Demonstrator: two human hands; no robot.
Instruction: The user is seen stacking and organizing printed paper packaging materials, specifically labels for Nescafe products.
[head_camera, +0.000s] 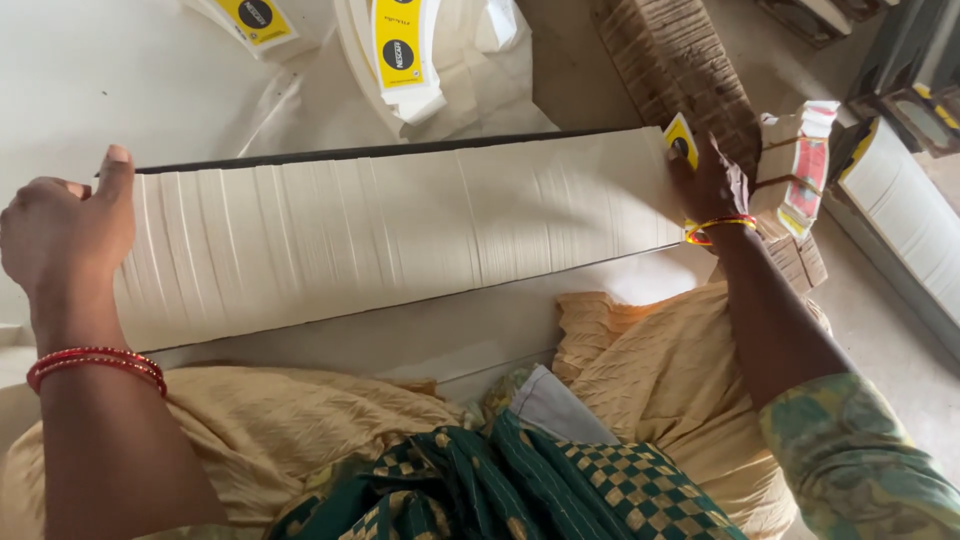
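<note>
Stack of white sheets (400, 235) | spans frame centre on floor, on edge | left hand (65, 235) clenched at left end, right hand (705, 185) pressing right end, fingers' grip unclear | risk: uneven squeeze bows row, sheets fan out.

The long stack of paper sheets (400, 235) between my hands is off-white, ribbed with fine grey lines and edged by a dark strip along its far side. I wear red bangles (95, 365) on my left wrist and red-and-yellow ones (718, 228) on my right, over pale yellow cloth (300, 430) and a green scarf (560, 480) checked in cream. The curved white stacks (395, 50) beyond carry yellow labels with black circles.
</note>
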